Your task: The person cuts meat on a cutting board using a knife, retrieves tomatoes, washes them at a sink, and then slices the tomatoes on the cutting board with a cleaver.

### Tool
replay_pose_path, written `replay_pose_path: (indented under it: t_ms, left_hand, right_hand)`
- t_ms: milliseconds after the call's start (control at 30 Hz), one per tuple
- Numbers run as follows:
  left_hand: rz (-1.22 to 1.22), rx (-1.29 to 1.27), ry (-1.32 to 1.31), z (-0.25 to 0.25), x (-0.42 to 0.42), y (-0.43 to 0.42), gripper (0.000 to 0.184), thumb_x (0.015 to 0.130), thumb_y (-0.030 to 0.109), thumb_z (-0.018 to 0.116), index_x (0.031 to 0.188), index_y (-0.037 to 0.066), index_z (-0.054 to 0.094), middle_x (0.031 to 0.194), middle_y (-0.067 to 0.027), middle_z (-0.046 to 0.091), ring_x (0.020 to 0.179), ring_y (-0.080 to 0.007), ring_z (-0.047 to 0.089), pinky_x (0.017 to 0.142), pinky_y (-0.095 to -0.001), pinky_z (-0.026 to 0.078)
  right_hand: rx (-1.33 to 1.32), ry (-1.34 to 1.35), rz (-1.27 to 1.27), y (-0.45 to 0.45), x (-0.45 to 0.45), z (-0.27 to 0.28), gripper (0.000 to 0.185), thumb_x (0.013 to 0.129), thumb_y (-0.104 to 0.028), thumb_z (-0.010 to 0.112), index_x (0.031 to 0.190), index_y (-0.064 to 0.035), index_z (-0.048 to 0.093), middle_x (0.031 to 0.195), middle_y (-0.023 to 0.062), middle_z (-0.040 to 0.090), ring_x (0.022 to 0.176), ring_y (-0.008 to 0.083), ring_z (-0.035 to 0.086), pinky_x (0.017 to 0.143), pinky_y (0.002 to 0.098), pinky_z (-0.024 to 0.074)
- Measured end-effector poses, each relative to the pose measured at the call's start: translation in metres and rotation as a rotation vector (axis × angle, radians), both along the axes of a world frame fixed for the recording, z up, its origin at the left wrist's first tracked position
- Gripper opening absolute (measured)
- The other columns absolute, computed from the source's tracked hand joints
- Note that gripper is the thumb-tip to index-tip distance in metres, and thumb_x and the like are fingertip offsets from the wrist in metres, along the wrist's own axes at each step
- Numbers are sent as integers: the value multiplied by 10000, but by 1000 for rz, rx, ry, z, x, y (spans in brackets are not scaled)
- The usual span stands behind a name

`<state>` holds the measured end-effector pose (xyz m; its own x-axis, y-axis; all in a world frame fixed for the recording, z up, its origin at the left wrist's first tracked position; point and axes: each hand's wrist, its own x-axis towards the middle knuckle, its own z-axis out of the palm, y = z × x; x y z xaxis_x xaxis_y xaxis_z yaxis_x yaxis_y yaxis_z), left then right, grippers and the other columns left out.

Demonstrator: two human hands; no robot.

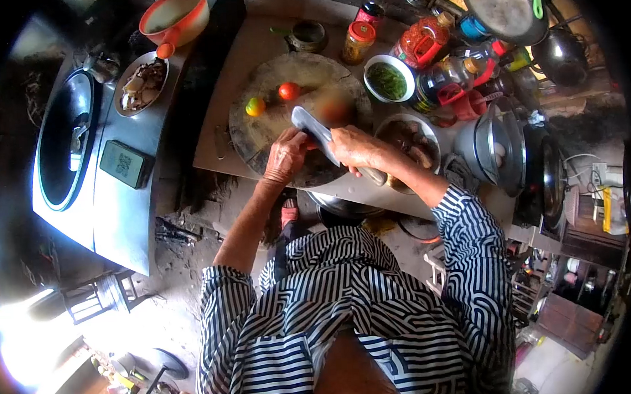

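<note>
My right hand (pixel 354 148) grips a kitchen knife (pixel 312 131) with a broad blade, its handle end showing below the fist. The blade points up and left over the round wooden chopping board (pixel 266 75). Beside the blade, the bent fingers of my left hand (pixel 285 156) hold a red tomato (pixel 311 146), mostly hidden by the fingers and knife. Farther back on the board lie a red tomato (pixel 289 91) and a yellow-green and orange tomato (pixel 256 106). A blurred reddish patch shows right of the blade; I cannot make it out.
Right of the board stand a bowl of chopped greens (pixel 388 80) and a bowl of food pieces (pixel 418 149). Jars (pixel 358 43) and bottles crowd the back right, near a pan (pixel 504 5). On the left counter are a plate of food (pixel 142 85) and an orange-rimmed bowl (pixel 177 51).
</note>
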<state>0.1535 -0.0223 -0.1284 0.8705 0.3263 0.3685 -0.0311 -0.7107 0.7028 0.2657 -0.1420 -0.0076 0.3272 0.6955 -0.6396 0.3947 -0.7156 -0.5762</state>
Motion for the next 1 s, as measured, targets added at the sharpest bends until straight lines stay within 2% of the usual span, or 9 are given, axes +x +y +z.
replay_pose_path:
  t_ms: [33, 267, 333, 367, 467, 733, 833, 900, 1000]
  left_hand:
    - [11, 16, 8, 1, 0, 0, 130, 668, 23, 593, 796, 26, 572, 826, -110, 557, 787, -296, 554, 675, -356, 457]
    - [-18, 8, -22, 3, 1, 0, 109, 656, 38, 583, 757, 25, 543, 811, -118, 538, 796, -308, 524, 685, -370, 453]
    - [-45, 44, -36, 1, 0, 1, 121, 638, 35, 594, 749, 28, 546, 806, -106, 540, 796, -298, 526, 682, -363, 455]
    - [-48, 44, -33, 1, -1, 2, 121, 638, 35, 594, 749, 28, 546, 806, -106, 540, 796, -298, 526, 682, -363, 455]
    - [-90, 97, -6, 1, 1, 7, 120, 641, 37, 584, 758, 34, 559, 814, -96, 544, 803, -288, 529, 680, -356, 458]
    - [-260, 271, 119, 5, -7, 15, 184, 686, 20, 532, 861, 59, 570, 912, -94, 538, 884, -257, 528, 747, -330, 456]
    - [-322, 353, 95, 9, -3, 15, 191, 687, 24, 521, 869, 60, 570, 916, -81, 537, 900, -242, 521, 755, -322, 457]
    - [-413, 424, 215, 15, -2, 19, 290, 696, 50, 505, 983, 68, 544, 1023, -81, 521, 959, -245, 492, 799, -318, 453]
    - [-478, 574, 112, 22, 2, 23, 247, 682, 49, 523, 929, 63, 534, 953, -68, 507, 898, -233, 508, 756, -312, 467]
  right_hand:
    - [-54, 12, 48, -2, 0, 1, 225, 823, -131, 378, 808, 90, 414, 571, 144, 512, 392, 195, 518, 329, 330, 425]
    - [-28, 154, -80, 1, -2, -11, 211, 840, -125, 373, 790, 79, 399, 558, 125, 492, 389, 196, 518, 321, 333, 421]
    - [119, 112, -219, 6, -9, -32, 188, 814, -113, 445, 760, 65, 466, 549, 156, 521, 368, 209, 518, 307, 341, 431]
    - [169, 223, -220, 8, -7, -48, 188, 822, -124, 446, 757, 53, 453, 555, 165, 526, 364, 215, 517, 305, 342, 429]
    - [154, -5, -323, 20, -20, -51, 253, 837, -172, 429, 760, 66, 466, 545, 184, 541, 403, 239, 558, 328, 350, 450]
    - [232, 73, -291, 12, -3, -67, 282, 836, -172, 433, 737, 86, 486, 520, 180, 546, 390, 234, 555, 340, 348, 455]
    - [277, -31, -234, 7, -3, -61, 235, 823, -139, 433, 825, 92, 474, 513, 182, 539, 400, 238, 559, 342, 341, 456]
    - [322, -23, -246, 3, -2, -64, 234, 826, -137, 428, 855, 92, 465, 542, 187, 545, 397, 234, 554, 336, 339, 452]
    - [384, -5, -307, 4, 2, -54, 238, 832, -138, 423, 910, 87, 441, 602, 191, 552, 390, 225, 544, 327, 334, 443]
